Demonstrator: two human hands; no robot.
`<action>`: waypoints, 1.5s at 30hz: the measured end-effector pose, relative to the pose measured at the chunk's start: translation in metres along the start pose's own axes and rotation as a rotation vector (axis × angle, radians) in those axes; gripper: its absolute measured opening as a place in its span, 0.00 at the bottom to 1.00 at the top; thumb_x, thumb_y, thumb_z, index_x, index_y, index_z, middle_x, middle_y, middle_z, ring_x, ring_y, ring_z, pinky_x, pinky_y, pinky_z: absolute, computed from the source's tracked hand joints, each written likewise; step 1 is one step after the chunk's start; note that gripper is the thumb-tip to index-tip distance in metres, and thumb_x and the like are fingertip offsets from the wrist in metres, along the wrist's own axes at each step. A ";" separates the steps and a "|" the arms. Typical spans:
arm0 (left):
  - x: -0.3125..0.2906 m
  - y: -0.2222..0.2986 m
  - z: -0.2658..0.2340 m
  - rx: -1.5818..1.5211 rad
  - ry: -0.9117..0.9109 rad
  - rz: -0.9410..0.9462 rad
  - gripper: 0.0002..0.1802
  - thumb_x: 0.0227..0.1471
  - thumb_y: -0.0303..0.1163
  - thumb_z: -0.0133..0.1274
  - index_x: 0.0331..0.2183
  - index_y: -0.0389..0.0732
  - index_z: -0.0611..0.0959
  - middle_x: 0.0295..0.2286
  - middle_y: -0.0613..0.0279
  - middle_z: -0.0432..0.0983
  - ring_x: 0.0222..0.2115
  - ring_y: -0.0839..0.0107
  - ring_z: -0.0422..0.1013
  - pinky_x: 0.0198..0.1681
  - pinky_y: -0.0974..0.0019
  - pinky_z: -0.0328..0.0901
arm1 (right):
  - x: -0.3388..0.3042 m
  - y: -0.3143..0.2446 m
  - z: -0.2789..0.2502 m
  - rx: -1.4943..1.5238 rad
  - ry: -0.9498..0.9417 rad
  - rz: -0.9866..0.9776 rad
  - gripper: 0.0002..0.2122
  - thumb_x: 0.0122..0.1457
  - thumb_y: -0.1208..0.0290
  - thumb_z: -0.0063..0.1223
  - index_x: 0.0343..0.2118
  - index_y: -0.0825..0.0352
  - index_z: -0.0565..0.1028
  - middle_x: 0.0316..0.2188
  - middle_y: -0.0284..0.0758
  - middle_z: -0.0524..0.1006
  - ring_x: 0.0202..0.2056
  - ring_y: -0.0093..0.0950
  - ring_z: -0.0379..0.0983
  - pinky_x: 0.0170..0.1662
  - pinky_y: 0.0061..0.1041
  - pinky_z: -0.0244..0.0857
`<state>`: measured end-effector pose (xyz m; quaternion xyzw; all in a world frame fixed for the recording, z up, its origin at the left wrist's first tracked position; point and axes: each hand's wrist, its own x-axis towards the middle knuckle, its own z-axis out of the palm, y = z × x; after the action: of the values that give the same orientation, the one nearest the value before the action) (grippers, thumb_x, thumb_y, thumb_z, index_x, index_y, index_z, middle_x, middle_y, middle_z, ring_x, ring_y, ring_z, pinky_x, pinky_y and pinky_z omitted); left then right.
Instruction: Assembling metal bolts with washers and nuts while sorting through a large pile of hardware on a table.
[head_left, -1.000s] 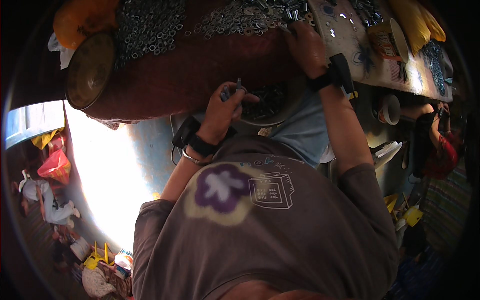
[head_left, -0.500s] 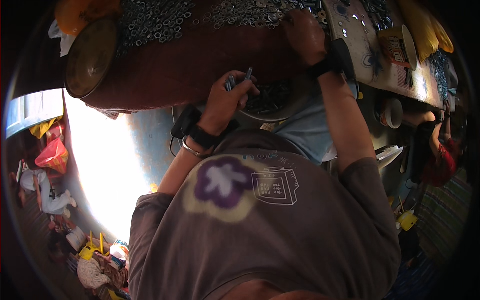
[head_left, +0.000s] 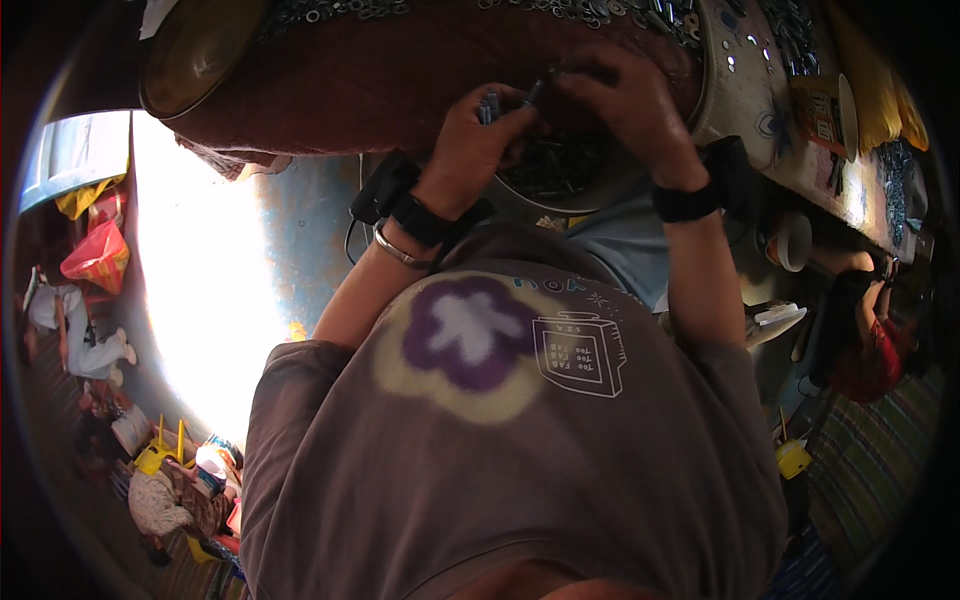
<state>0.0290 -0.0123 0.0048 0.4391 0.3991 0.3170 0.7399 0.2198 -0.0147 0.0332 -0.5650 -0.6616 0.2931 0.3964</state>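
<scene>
My left hand [head_left: 470, 150] is closed around several short grey metal bolts [head_left: 488, 108], whose ends stick out above the fingers. One bolt [head_left: 535, 93] is pinched between its thumb and forefinger and points up and right. Close by that bolt's tip, my right hand [head_left: 635, 115] has its fingers bent together; whatever they hold is too small and dark to make out. Both hands are over the near edge of a dark red cloth-covered table [head_left: 400, 70]. Below them, a round basin [head_left: 565, 207] holds a pile of dark bolts [head_left: 560, 165].
Loose washers and nuts [head_left: 355, 8] lie along the far side of the cloth. A metal bowl [head_left: 195, 55] leans at the left. On the right, a pale table [head_left: 745, 110] carries a paper tub [head_left: 825, 115] and metal parts. Other people sit farther off on both sides.
My right hand has come back from the pile of washers, toward me, to the bolt at my left hand. The left hand still grips its bolts. The view has shifted slightly.
</scene>
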 end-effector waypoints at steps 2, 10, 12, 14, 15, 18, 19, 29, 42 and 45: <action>-0.004 0.002 0.001 0.054 0.029 0.010 0.12 0.52 0.31 0.53 0.38 0.37 0.74 0.26 0.64 0.75 0.20 0.84 0.63 0.23 0.78 0.59 | -0.003 -0.009 0.007 0.103 -0.089 0.106 0.10 0.48 0.68 0.57 0.30 0.71 0.76 0.26 0.39 0.77 0.28 0.25 0.74 0.33 0.23 0.66; -0.003 0.001 -0.004 0.060 0.056 0.072 0.08 0.49 0.30 0.55 0.33 0.38 0.77 0.22 0.73 0.70 0.21 0.86 0.64 0.24 0.78 0.59 | -0.008 -0.025 0.016 0.097 -0.176 0.174 0.10 0.48 0.69 0.57 0.30 0.71 0.76 0.25 0.38 0.77 0.28 0.25 0.74 0.32 0.23 0.66; -0.002 0.000 -0.006 0.047 0.072 0.076 0.08 0.49 0.29 0.56 0.33 0.38 0.76 0.21 0.72 0.70 0.20 0.85 0.63 0.22 0.78 0.59 | -0.003 -0.020 0.016 0.155 -0.215 0.158 0.10 0.48 0.69 0.56 0.31 0.71 0.76 0.25 0.38 0.77 0.27 0.25 0.73 0.32 0.23 0.66; -0.002 0.000 -0.008 0.025 0.099 0.074 0.08 0.48 0.27 0.55 0.33 0.37 0.76 0.20 0.71 0.70 0.18 0.85 0.63 0.19 0.79 0.58 | 0.003 -0.017 0.013 0.126 -0.134 0.196 0.10 0.49 0.69 0.55 0.31 0.70 0.76 0.25 0.37 0.77 0.27 0.25 0.73 0.32 0.23 0.65; -0.001 0.000 -0.011 0.009 0.110 0.068 0.09 0.48 0.27 0.55 0.34 0.36 0.75 0.20 0.70 0.71 0.18 0.85 0.63 0.19 0.79 0.58 | 0.008 -0.015 0.012 0.113 -0.095 0.212 0.09 0.49 0.70 0.55 0.31 0.70 0.77 0.25 0.37 0.77 0.27 0.24 0.73 0.32 0.23 0.65; -0.001 0.004 -0.019 -0.033 0.147 0.060 0.10 0.49 0.27 0.55 0.35 0.36 0.75 0.22 0.67 0.73 0.18 0.84 0.64 0.20 0.78 0.59 | 0.027 -0.007 0.015 0.015 0.030 0.246 0.09 0.51 0.69 0.53 0.31 0.70 0.76 0.24 0.37 0.77 0.26 0.24 0.73 0.31 0.25 0.65; -0.002 0.006 -0.019 -0.045 0.153 0.050 0.10 0.49 0.28 0.55 0.35 0.36 0.74 0.23 0.66 0.74 0.18 0.83 0.64 0.20 0.78 0.59 | 0.033 0.003 0.016 -0.108 0.022 0.108 0.10 0.52 0.67 0.51 0.31 0.70 0.76 0.25 0.41 0.76 0.27 0.32 0.74 0.31 0.30 0.65; 0.004 0.006 -0.042 -0.183 0.130 0.041 0.10 0.50 0.29 0.54 0.35 0.39 0.73 0.26 0.64 0.75 0.19 0.83 0.63 0.22 0.78 0.59 | 0.083 0.013 0.070 -0.613 0.209 -0.171 0.09 0.51 0.68 0.52 0.30 0.68 0.73 0.28 0.45 0.75 0.31 0.43 0.72 0.33 0.36 0.65; 0.012 0.007 -0.056 -0.232 0.152 0.118 0.10 0.50 0.30 0.54 0.35 0.38 0.73 0.26 0.61 0.76 0.18 0.83 0.62 0.20 0.78 0.57 | 0.081 -0.004 0.069 -0.635 0.174 -0.320 0.02 0.52 0.77 0.47 0.28 0.68 0.68 0.25 0.46 0.71 0.28 0.48 0.69 0.30 0.40 0.63; 0.016 0.005 -0.057 -0.251 0.139 0.130 0.10 0.50 0.30 0.54 0.34 0.38 0.73 0.26 0.62 0.76 0.19 0.84 0.62 0.21 0.79 0.57 | 0.076 -0.013 0.068 -0.525 0.199 -0.258 0.03 0.52 0.77 0.49 0.29 0.69 0.69 0.24 0.47 0.71 0.29 0.48 0.69 0.30 0.39 0.62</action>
<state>-0.0136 0.0255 -0.0123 0.3452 0.3775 0.4411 0.7374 0.1516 0.0614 0.0236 -0.5855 -0.7388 0.0029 0.3337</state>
